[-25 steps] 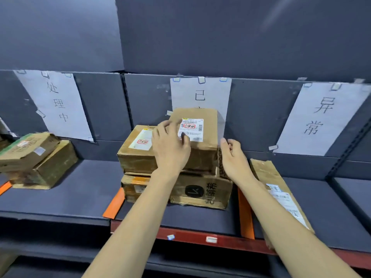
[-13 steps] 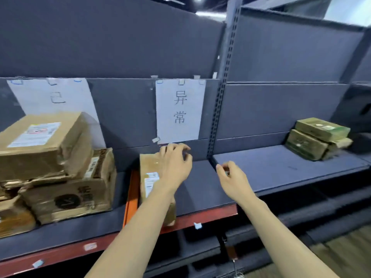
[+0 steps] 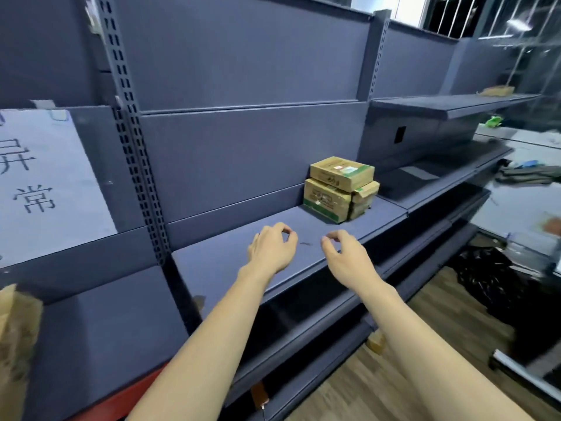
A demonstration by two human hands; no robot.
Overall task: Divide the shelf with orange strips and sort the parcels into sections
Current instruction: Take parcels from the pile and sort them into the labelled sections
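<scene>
Centre frame, my empty, loosely curled left hand [image 3: 271, 249] and right hand [image 3: 344, 255] near two stacked green-trimmed cardboard parcels [image 3: 341, 188], apparently crumpled; a hasty grab could topple them.

Count, head view.

Hands: 2, left [image 3: 273, 249] and right [image 3: 346, 258], both empty, fingers loosely curled.

Parcels: 2 stacked boxes on the shelf [image 3: 243, 253], top box [image 3: 341, 173] on lower box [image 3: 331, 202]. A third, smaller box [image 3: 365, 197] appears wedged at the right of the lower one; cannot tell if separate. 1 further brown parcel [image 3: 15, 338], partly cut off at the left edge. 1 brown item [image 3: 496, 91] on the far upper shelf, too blurred to identify.

Paper signs: 1 [image 3: 45, 183], with two characters.

Perforated uprights: 2 visible, near [image 3: 133, 153] and far [image 3: 378, 56].

Orange strips: 0 in view.
</scene>
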